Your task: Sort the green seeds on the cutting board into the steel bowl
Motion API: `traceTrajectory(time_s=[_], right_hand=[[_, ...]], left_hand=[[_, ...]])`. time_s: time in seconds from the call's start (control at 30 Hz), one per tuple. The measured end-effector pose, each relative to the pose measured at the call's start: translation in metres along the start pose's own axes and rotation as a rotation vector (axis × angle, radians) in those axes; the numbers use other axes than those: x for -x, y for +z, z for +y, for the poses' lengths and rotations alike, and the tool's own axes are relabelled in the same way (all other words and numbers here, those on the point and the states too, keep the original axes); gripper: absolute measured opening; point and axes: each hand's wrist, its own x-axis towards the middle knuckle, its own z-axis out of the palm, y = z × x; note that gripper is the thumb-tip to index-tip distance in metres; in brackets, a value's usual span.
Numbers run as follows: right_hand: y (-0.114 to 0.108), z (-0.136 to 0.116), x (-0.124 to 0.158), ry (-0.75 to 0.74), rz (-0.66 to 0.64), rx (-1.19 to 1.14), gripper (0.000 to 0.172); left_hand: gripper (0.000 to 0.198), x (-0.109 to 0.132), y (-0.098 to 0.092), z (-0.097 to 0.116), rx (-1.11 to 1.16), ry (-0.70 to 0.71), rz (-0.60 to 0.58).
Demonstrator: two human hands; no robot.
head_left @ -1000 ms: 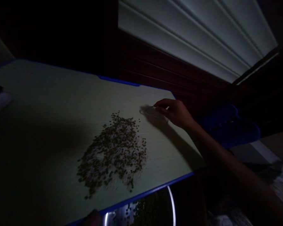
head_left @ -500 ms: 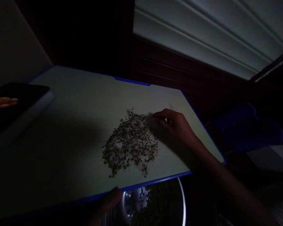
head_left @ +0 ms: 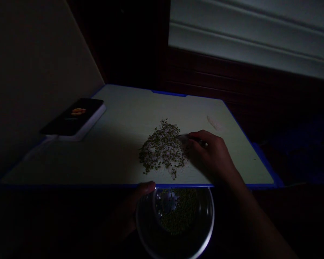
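A loose pile of small green beans mixed with white grains [head_left: 162, 149] lies on the pale, blue-edged board [head_left: 124, 108]. At its right side, my right hand [head_left: 214, 151] is closed on a thin metal utensil, apparently a spoon [head_left: 182, 136]. The utensil's tip touches the pile, and the fingers cover most of its handle. Below the board's near edge, my left hand [head_left: 140, 196] grips a shiny metal bowl [head_left: 209, 230] by its left side, thumb up against the edge. Green beans [head_left: 180, 216] cover part of the bowl's bottom. Darkness hides most of the left fingers.
A dark-topped box with white sides [head_left: 78, 118] lies at the board's left, a pale cable [head_left: 40, 148] beside it. A small white streak of grains [head_left: 214, 123] is near the right edge. Behind stand dark wood and pale slatted panels [head_left: 245, 43]. The scene is dim.
The view has swung so the board sits farther right and level, and more of the bowl shows. The white streak, earlier mostly hidden, is visible. Both hands keep their holds.
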Motion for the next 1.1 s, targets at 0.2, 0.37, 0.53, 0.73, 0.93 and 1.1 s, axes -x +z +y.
traceTrajectory(time_s=[0.2,0.37,0.53,0.73,0.93,1.1], right_hand=[[0.0,-0.007,0.012,-0.069,-0.045,-0.014,0.021],[-0.001,-0.012,0.014,-0.092,-0.108,-0.031,0.022],[-0.002,-0.016,0.019,-0.111,-0.211,-0.07,0.026],[-0.005,-0.019,0.026,-0.088,-0.187,-0.108,0.025],[-0.009,-0.018,0.041,-0.063,-0.098,-0.104,0.016],[-0.011,-0.016,0.044,0.032,0.028,-0.07,0.01]], left_hand=[[0.024,-0.008,-0.014,-0.016,-0.099,0.261,-0.093],[0.02,-0.019,0.005,-0.009,0.183,-0.123,-0.199],[0.013,-0.018,0.015,-0.002,0.418,-0.154,-0.246],[0.016,-0.02,-0.005,-0.02,0.1,-0.112,0.155],[0.017,-0.018,-0.005,-0.012,0.178,-0.225,-0.025],[0.02,-0.013,0.0,0.01,0.195,-0.246,-0.233]])
